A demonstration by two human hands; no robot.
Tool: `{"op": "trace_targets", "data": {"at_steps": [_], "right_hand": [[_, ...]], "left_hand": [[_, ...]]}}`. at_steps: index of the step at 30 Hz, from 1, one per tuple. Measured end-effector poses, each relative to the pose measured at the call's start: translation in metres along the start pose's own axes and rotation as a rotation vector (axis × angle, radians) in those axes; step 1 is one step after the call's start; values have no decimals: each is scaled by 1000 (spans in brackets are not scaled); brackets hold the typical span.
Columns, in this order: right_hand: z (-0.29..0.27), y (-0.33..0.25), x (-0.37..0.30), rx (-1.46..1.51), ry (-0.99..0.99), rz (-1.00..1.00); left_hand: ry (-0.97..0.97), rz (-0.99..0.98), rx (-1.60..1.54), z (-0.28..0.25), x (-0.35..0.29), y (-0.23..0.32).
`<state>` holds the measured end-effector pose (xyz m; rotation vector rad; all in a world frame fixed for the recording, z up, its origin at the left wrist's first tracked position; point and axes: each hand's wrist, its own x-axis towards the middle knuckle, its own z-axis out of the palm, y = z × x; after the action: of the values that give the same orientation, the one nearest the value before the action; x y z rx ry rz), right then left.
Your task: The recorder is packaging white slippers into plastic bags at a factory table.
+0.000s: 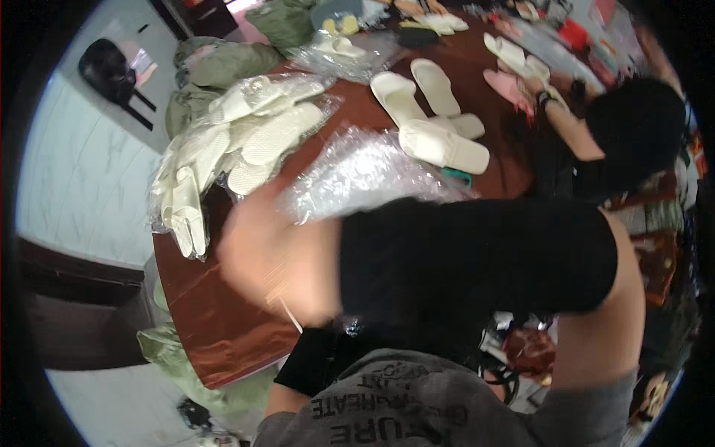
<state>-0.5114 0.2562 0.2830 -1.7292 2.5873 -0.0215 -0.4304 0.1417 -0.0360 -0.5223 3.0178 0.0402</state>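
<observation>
Since both hands are blurred, R hand [261, 249] & L hand [302, 305] overlap & grip can't be told for either. Bagged slippers [279, 138] are piled on the table [216, 328], just beyond R hand. Clear bags [365, 175] are spread right of that pile, next to R sleeve [477, 253]. Loose slippers [445, 145] are set farther off, up-right.

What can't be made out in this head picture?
In the head view:
- Right hand: motion blur hides its fingers and anything it may hold.
- Left hand: cannot be told apart, lost behind or within the blurred right hand and the black sleeve.
- Clear plastic: its near edge is covered by the right hand and sleeve.
- Far co-worker's arm: cut off by the upper edge.
</observation>
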Motion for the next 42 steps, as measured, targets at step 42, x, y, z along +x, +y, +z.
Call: {"op": "trace_targets", "data": {"at_steps": [42], "right_hand": [[299, 123, -31, 127, 95, 272]], "left_hand": [[81, -2, -852, -5, 26, -62]]}}
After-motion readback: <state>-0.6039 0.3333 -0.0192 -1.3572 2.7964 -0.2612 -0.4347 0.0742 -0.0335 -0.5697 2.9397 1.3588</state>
